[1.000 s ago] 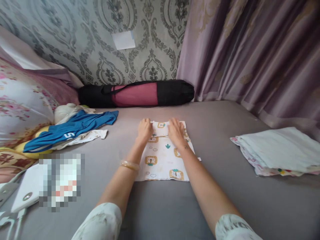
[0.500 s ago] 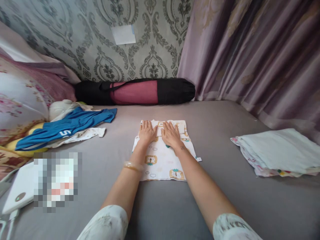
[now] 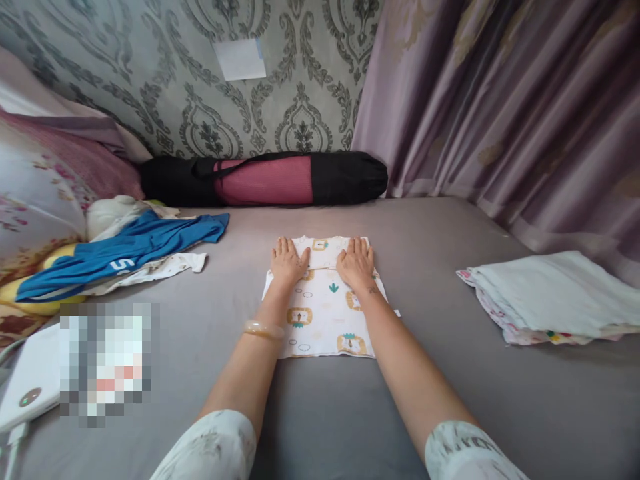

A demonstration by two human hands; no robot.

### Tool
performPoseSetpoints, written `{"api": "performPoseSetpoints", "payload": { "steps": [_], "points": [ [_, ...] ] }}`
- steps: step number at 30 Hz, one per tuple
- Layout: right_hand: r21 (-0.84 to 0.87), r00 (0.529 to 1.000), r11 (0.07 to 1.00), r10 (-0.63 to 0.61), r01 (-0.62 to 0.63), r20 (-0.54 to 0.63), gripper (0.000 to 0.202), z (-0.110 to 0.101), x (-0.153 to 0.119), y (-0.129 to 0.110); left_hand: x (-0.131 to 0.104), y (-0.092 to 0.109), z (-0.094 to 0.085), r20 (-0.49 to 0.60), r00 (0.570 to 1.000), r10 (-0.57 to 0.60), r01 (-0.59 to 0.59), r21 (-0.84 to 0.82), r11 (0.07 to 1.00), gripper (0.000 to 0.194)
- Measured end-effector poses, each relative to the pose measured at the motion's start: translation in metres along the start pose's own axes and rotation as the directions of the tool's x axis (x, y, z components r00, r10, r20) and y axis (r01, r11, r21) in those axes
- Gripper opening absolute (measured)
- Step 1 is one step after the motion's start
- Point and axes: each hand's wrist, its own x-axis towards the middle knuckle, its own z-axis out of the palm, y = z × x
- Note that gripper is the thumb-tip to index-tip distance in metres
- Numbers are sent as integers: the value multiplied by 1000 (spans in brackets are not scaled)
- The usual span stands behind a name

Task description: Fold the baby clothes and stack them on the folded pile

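On grey bed (image 3: 450, 400), printed cloth (image 3: 325, 313) lengthwise away, both hands (image 3: 287, 260) flat.

Your left hand (image 3: 287, 261) lies flat, palm down, fingers extended and slightly spread, on the far left part of the printed cloth (image 3: 325, 313). Your right hand (image 3: 357, 263) lies flat likewise on the cloth's far right part, fingers together, pointing away from you. The hands are apart, with a gap of cloth between them. Both forearms are stretched forward, nearly straight, over the cloth's near edge. A pale bangle (image 3: 261, 329) sits on your left wrist. Printed sleeves cover both upper arms.
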Motion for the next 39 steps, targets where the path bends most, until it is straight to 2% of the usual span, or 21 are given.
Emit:
{"api": "performPoseSetpoints", "payload": {
  "steps": [7, 12, 13, 15, 17, 19, 21, 26, 31, 36, 39],
  "points": [
    [27, 999, 1000, -2, 1, 39, 60, 0, 4, 7, 3, -2, 3, 5, 1000, 27, -27, 9, 1000, 78],
    [7, 989, 1000, -1, 0, 150, 58, -13, 10, 7, 10, -7, -10, 119, 989, 85, -89, 27, 996, 76],
    [-7, 988, 999, -36, 37, 151, 57, -17, 11, 6, 10, -7, -14, 111, 985, 135, -140, 42, 989, 73],
    [-11, 970, 978, -203, 207, 135, 55, -24, 12, 4, 8, -6, -19, 53, 952, 302, -305, 78, 949, 64],
    [17, 900, 911, -410, 412, 148, 52, -28, 11, 1, 5, -4, -19, 14, 886, 464, -463, 113, 879, 58],
    [56, 831, 853, -519, 519, 202, 52, -27, 10, -1, 2, -4, -16, 37, 848, 528, -529, 116, 841, 56],
    [76, 815, 849, -524, 523, 247, 53, -23, 9, -2, 1, -4, -11, 80, 850, 520, -526, 95, 845, 56],
    [84, 824, 861, -505, 502, 256, 53, -14, 10, -1, 5, -6, -5, 119, 854, 507, -516, 67, 854, 60],
    [114, 817, 866, -498, 487, 291, 55, -20, 16, 2, 9, -11, -11, 155, 848, 507, -518, 36, 855, 64],
    [30, 906, 928, -369, 371, 208, 59, -20, 20, 20, 9, -24, -9, 79, 905, 419, -424, 56, 904, 69],
    [22, 909, 935, -350, 354, 226, 60, -13, 20, 26, 11, -29, -3, 84, 909, 408, -413, 49, 909, 71]
  ]
}}
